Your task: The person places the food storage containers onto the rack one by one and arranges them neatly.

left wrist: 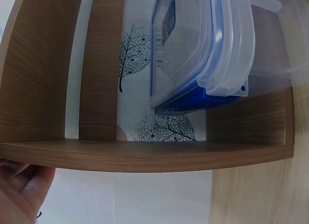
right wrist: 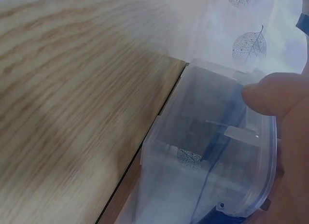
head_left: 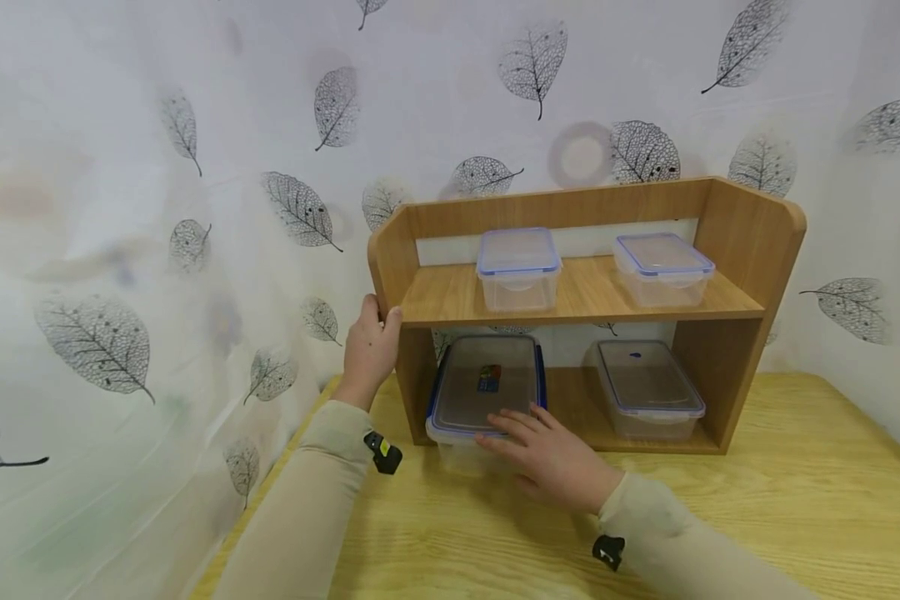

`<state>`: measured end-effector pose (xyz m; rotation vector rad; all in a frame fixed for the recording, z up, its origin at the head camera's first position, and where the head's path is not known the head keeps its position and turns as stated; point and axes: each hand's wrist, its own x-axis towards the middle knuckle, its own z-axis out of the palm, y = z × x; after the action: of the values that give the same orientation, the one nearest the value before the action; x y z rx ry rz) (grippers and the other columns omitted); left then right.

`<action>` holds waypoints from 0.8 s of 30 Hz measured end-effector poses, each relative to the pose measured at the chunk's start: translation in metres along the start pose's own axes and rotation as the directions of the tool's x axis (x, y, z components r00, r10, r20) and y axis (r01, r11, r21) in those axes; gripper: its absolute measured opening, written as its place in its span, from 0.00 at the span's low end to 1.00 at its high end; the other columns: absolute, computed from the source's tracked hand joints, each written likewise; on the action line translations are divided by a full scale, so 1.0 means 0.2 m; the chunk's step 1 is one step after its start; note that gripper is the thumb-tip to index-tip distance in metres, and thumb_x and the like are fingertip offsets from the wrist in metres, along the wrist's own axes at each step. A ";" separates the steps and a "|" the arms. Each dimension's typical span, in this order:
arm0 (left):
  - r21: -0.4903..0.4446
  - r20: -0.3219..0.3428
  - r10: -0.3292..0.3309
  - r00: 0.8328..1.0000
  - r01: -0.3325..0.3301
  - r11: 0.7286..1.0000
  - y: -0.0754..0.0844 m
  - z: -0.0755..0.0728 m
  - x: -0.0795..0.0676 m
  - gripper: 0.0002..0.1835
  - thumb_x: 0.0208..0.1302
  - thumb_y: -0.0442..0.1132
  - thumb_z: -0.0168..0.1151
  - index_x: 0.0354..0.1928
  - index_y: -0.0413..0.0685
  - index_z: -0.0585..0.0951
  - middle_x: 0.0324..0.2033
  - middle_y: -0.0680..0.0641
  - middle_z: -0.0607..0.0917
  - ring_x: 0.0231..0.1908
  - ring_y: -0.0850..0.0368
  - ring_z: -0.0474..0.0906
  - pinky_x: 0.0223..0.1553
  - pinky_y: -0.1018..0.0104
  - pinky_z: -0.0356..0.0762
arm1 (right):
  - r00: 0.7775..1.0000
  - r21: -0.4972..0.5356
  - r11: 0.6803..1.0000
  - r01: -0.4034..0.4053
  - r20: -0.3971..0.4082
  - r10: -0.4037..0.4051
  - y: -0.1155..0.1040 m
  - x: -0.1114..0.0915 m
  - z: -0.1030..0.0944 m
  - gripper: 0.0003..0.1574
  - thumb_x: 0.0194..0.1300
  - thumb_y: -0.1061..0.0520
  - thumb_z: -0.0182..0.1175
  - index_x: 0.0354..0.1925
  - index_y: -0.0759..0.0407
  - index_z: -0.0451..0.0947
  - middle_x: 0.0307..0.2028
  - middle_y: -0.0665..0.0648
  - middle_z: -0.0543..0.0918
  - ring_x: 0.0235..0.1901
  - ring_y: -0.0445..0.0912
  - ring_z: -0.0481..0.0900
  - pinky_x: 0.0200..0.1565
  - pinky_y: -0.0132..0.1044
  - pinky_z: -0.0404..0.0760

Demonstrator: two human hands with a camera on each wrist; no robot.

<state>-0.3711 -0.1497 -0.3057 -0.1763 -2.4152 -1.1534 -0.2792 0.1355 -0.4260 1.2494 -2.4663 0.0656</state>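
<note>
A two-tier wooden shelf stands on the table. My left hand holds its left side panel from outside, thumb by the front edge; in the left wrist view, bent fingers lie against that panel. On the lower tier, at the left, is a large clear plastic food container with a blue-edged lid and a small label, its front end jutting past the shelf's front edge. Across the front of its lid lies my right hand, fingers spread and fairly straight. The right wrist view shows the thumb at the container's front.
A smaller lidded container sits on the lower tier's right. Above are two more, one left of centre and another at the right. The yellow wood-grain table extends rightward. Leaf-patterned curtain hangs behind and to the left.
</note>
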 end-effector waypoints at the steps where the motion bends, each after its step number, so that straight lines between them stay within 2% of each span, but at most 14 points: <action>1: 0.001 -0.001 0.003 1.000 -0.003 1.000 0.00 0.00 0.00 0.23 0.78 0.54 0.44 0.63 0.46 0.67 0.59 0.34 0.80 0.56 0.38 0.79 0.55 0.42 0.79 | 1.000 0.003 1.000 0.002 0.000 -0.002 0.00 0.00 0.00 0.49 0.63 0.51 0.70 0.78 0.43 0.60 0.74 0.57 0.64 0.72 0.55 0.63 0.70 0.64 0.59; 10: -0.009 -0.007 0.014 1.000 -0.014 1.000 -0.02 0.01 0.00 0.23 0.78 0.55 0.44 0.63 0.46 0.67 0.58 0.34 0.80 0.55 0.38 0.80 0.54 0.41 0.79 | 1.000 0.010 1.000 0.002 -0.007 -0.002 0.00 0.00 0.01 0.50 0.63 0.49 0.72 0.77 0.43 0.61 0.74 0.58 0.65 0.72 0.56 0.62 0.69 0.65 0.60; 15: -0.001 0.005 0.011 1.000 -0.011 1.000 -0.02 0.01 0.00 0.24 0.78 0.54 0.43 0.63 0.46 0.66 0.59 0.34 0.80 0.55 0.37 0.80 0.54 0.41 0.79 | 0.999 0.020 1.000 -0.019 -0.044 0.020 -0.02 -0.02 0.01 0.50 0.60 0.48 0.74 0.76 0.44 0.63 0.73 0.59 0.66 0.72 0.58 0.62 0.67 0.67 0.62; 20: -0.005 0.002 0.020 1.000 -0.020 1.000 -0.01 0.01 0.00 0.23 0.79 0.54 0.43 0.63 0.45 0.67 0.58 0.34 0.80 0.54 0.38 0.80 0.54 0.41 0.80 | 0.993 0.006 0.997 -0.083 -0.083 0.084 -0.05 -0.06 -0.01 0.48 0.59 0.48 0.74 0.74 0.45 0.67 0.71 0.61 0.68 0.70 0.60 0.64 0.64 0.69 0.66; 24: -0.004 -0.007 0.012 1.000 -0.012 1.000 -0.01 0.00 0.00 0.23 0.78 0.54 0.43 0.62 0.46 0.67 0.57 0.34 0.80 0.54 0.38 0.80 0.54 0.41 0.79 | 0.987 -0.010 0.989 -0.149 -0.063 0.149 -0.08 -0.09 -0.02 0.48 0.59 0.47 0.73 0.74 0.45 0.67 0.73 0.61 0.65 0.71 0.61 0.61 0.64 0.68 0.66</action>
<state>-0.3713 -0.1504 -0.3068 -0.1872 -2.4033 -1.1519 -0.2564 0.1397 -0.4307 1.0394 -2.4981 0.1234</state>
